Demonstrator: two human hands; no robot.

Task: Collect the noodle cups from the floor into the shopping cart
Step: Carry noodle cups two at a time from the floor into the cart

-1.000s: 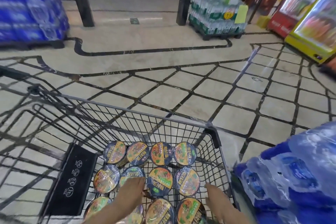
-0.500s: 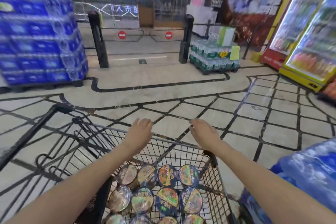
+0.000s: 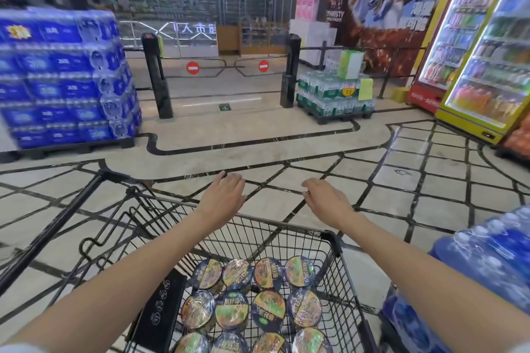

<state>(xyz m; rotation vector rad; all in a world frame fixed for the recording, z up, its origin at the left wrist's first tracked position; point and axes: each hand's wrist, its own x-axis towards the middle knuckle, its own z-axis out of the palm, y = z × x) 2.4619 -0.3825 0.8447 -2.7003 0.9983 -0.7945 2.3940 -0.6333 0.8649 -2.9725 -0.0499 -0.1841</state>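
Note:
Several noodle cups [image 3: 252, 304] with dark rims and colourful foil lids stand upright in rows on the bottom of the black wire shopping cart [image 3: 335, 241]. Both my arms reach forward over the basket. My left hand [image 3: 223, 195] hovers palm down above the cart's far rim, fingers loosely extended, holding nothing. My right hand [image 3: 325, 200] is beside it, a little to the right, also palm down and empty. I see no noodle cups on the floor.
Blue packs of bottled water [image 3: 473, 272] lie close at the right of the cart. A tall blue pallet stack [image 3: 63, 80] stands far left, a green bottle pallet [image 3: 332, 94] and drink fridges [image 3: 484, 51] at the right. A barrier gate [image 3: 226, 66] closes the way ahead.
Both hands came up out of the basket, away from the cups, and now stretch over the far rim. The view tilted upward toward the gate.

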